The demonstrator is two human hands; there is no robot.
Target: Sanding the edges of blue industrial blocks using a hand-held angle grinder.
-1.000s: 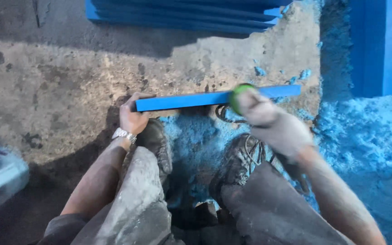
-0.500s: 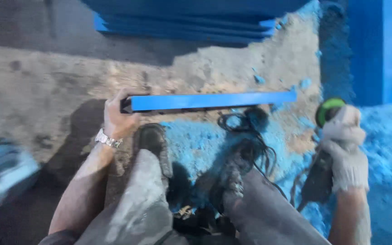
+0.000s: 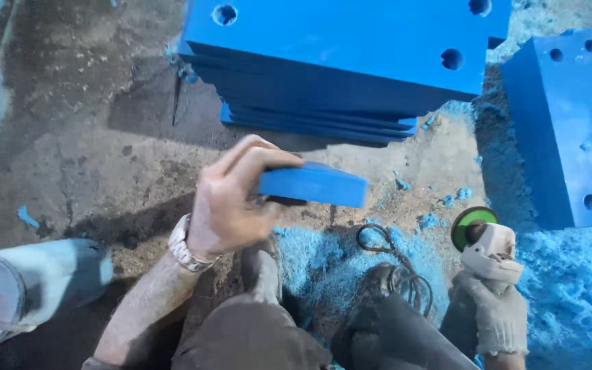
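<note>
My left hand (image 3: pixel 231 199), bare with a wristwatch, grips one end of a flat blue plastic plate (image 3: pixel 316 183) and lifts it above the ground, its narrow end facing the camera. My right hand (image 3: pixel 495 312), in a pale work glove, holds a white angle grinder (image 3: pixel 484 240) with a green disc, off to the right of the plate and apart from it. My shoes and knees sit between the two hands.
A stack of blue plates with round holes (image 3: pixel 351 55) lies just beyond the lifted plate. Another thick blue block (image 3: pixel 570 123) stands at right. Blue shavings (image 3: pixel 570 288) cover the ground at right. A black cable (image 3: pixel 392 267) loops by my shoe. A pale cylinder (image 3: pixel 29 288) lies at left.
My left hand has raised the blue plate off the ground and swung it end-on. My right hand has carried the grinder away from the plate to the right.
</note>
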